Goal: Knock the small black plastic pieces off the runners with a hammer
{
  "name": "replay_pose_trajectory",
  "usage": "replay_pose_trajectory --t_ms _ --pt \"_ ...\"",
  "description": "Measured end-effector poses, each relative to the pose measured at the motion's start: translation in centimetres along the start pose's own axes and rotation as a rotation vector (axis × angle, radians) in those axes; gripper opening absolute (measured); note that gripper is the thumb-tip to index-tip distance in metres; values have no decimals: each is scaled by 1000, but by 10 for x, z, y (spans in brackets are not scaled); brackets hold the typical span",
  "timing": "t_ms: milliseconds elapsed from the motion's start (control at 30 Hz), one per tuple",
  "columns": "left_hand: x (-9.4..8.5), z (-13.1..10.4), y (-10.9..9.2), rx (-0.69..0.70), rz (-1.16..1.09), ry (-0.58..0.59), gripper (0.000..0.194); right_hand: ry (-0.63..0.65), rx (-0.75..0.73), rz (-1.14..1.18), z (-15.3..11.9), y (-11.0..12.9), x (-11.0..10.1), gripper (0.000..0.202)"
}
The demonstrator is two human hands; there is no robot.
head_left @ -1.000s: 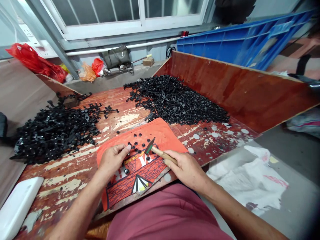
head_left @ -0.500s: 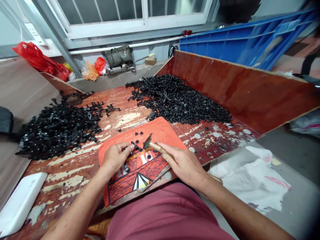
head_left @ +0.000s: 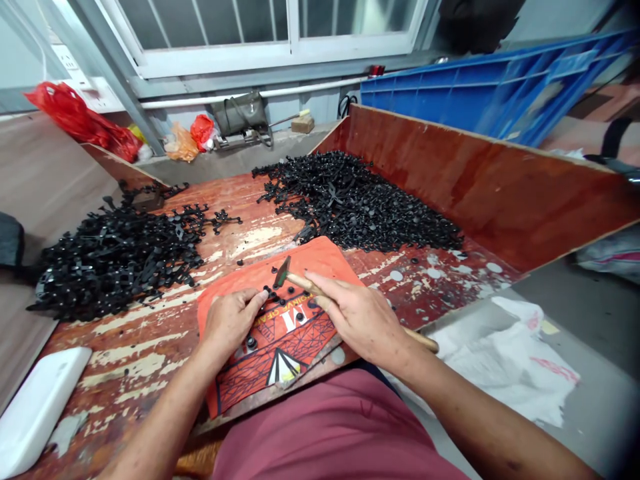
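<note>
My right hand [head_left: 363, 320] is wrapped round the wooden handle of a small hammer [head_left: 300, 283], whose dark metal head is low over the orange printed cloth [head_left: 315, 257]. Thumb and fingers of my left hand [head_left: 227, 323] are pinched at a small black part [head_left: 270, 291], just left of and below the hammer head; most of the pinch is hidden. Several loose round black pieces lie on the cloth, among them a black piece [head_left: 301, 317] below the handle and a larger black ring-like piece [head_left: 251, 343] beside my left hand.
Black parts lie heaped in a left pile [head_left: 115, 260] and a right pile [head_left: 350, 200] on the worn red board [head_left: 260, 237]. A wooden side wall [head_left: 475, 167] borders the right. A white case [head_left: 45, 407] lies front left; a white sack [head_left: 505, 360] is at the right.
The hammer head has moved left and slightly up, coming closer to my left fingertips. My left hand stays almost in place. The handle's rear end now shows behind my right hand.
</note>
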State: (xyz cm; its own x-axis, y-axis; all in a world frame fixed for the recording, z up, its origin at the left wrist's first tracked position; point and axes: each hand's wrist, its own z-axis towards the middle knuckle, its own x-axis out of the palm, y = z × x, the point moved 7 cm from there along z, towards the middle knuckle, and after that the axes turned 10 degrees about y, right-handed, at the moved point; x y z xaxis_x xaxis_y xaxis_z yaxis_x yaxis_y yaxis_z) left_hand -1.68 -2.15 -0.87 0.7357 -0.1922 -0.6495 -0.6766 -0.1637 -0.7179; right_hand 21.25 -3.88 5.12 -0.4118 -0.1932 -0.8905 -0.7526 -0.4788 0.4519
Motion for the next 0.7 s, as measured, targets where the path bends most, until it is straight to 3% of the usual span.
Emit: replay_pose_trajectory --t_ms 100,200,367,533,700 --pt "-1 -2 -7 39 196 -1 44 44 -1 -30 0 0 5 45" --pt "-1 -3 -9 45 245 -11 46 41 -5 -18 0 0 7 45" --pt "2 -1 -5 40 233 -4 45 -136 -50 44 -2 3 1 46" --pt "6 2 2 -1 306 25 48 38 -25 -113 2 6 24 46" --pt "7 3 1 16 324 25 48 -8 -9 -101 2 6 21 48"
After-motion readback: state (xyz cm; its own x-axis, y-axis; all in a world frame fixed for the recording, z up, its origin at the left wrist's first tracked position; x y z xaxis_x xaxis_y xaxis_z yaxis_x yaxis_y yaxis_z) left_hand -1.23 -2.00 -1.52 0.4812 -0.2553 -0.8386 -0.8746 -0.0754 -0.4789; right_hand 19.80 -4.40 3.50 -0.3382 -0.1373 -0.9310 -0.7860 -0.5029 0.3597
